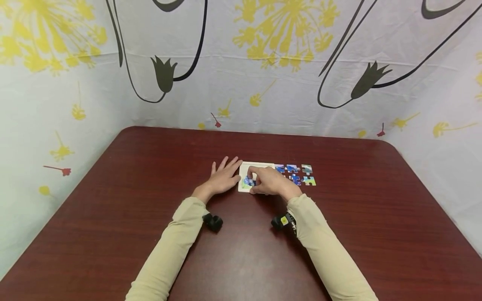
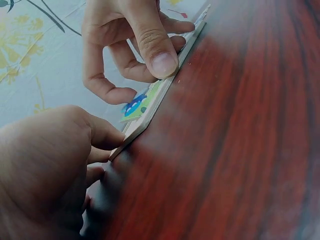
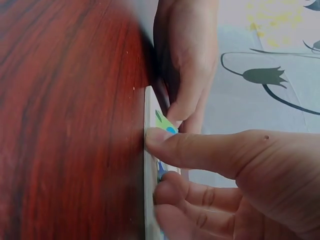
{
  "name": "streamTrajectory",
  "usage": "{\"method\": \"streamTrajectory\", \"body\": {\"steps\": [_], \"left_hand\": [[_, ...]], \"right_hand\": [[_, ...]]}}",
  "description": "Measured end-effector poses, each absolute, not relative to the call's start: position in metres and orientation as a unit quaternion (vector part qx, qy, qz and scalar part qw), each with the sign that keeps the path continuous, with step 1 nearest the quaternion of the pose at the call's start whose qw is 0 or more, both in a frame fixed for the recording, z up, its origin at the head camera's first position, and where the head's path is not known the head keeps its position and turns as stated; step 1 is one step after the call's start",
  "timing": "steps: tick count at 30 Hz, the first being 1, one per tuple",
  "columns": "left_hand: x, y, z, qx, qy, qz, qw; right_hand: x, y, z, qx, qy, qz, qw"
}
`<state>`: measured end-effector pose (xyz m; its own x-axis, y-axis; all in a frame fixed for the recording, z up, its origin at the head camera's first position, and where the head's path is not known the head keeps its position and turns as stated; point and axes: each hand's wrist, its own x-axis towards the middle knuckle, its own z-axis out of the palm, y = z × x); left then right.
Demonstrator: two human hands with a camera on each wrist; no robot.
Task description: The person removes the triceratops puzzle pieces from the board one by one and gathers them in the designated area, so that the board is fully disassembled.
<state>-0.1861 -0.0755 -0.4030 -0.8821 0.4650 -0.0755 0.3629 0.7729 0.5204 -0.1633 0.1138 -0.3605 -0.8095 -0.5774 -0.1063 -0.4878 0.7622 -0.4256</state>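
Observation:
A small jigsaw board (image 1: 256,163) with a pale raised frame lies on the table. My left hand (image 1: 223,177) rests beside it with fingers spread, the thumb touching its left edge. Over the board, my right hand (image 1: 273,180) is bent, thumb at the near rim and index finger curled down. Between them sits a green and blue puzzle piece (image 2: 134,107), slightly tilted at the board's left end in the left wrist view. From the right wrist, the same piece (image 3: 164,121) shows beyond the thumb. The right hand hides much of the board.
Several loose puzzle pieces (image 1: 295,179) lie in rows to the right of the board, partly behind the right hand. The dark red wooden table (image 1: 169,167) extends around them. A patterned cloth (image 1: 211,83) hangs behind its far edge.

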Motion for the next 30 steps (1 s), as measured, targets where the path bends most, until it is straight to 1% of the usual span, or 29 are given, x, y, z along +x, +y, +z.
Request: {"method": "streamTrajectory", "body": {"steps": [8, 21, 25, 30], "left_hand": [[-0.187, -0.075, -0.404, 0.214, 0.940, 0.250, 0.094], [-0.186, -0.077, -0.404, 0.210, 0.938, 0.261, 0.094], [-0.186, -0.077, -0.406, 0.206, 0.937, 0.266, 0.093], [-0.188, -0.077, -0.406, 0.210, 0.937, 0.263, 0.091]], "right_hand": [[-0.162, 0.109, -0.359, -0.283, 0.932, -0.208, 0.087], [-0.164, 0.115, -0.357, -0.285, 0.930, -0.221, 0.072], [-0.162, 0.128, -0.344, -0.280, 0.931, -0.228, 0.054], [-0.156, 0.158, -0.330, -0.266, 0.938, -0.221, 0.028]]}}
